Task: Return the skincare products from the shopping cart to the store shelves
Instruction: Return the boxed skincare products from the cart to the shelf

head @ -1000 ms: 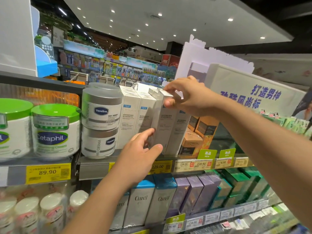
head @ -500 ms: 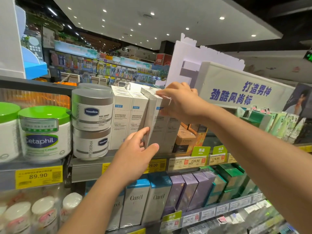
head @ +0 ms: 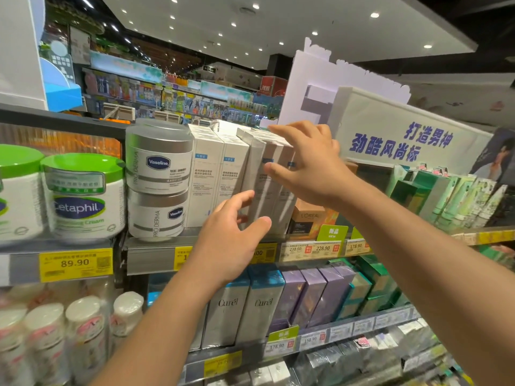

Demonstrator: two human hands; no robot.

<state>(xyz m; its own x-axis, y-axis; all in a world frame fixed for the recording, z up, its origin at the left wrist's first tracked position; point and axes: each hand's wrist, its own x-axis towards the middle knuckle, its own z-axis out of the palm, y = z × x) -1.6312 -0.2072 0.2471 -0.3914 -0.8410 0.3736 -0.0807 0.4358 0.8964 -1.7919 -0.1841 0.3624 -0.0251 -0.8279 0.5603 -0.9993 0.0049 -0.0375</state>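
A row of tall white and grey skincare boxes [head: 257,188] stands upright on the upper shelf [head: 156,246], between the white boxes beside the Vaseline jars and the L'Oreal boxes. My right hand [head: 309,165] is spread over the top front of these boxes, fingers straight, fingertips on their upper edge. My left hand [head: 231,240] sits at the lower part of the front grey box, with relaxed fingers against its left side and the thumb in front near its base. Neither hand grips a box. The shopping cart is out of view.
Two stacked Vaseline jars [head: 158,179] and Cetaphil tubs [head: 83,196] stand to the left. L'Oreal boxes [head: 306,218] sit on the right behind price tags. Curél boxes [head: 245,307] and purple boxes fill the shelf below. A white sign with blue characters [head: 401,135] hangs at upper right.
My right hand has let go of the box top and spread its fingers. The grey box now stands in the row, and my left hand has loosened at its base.
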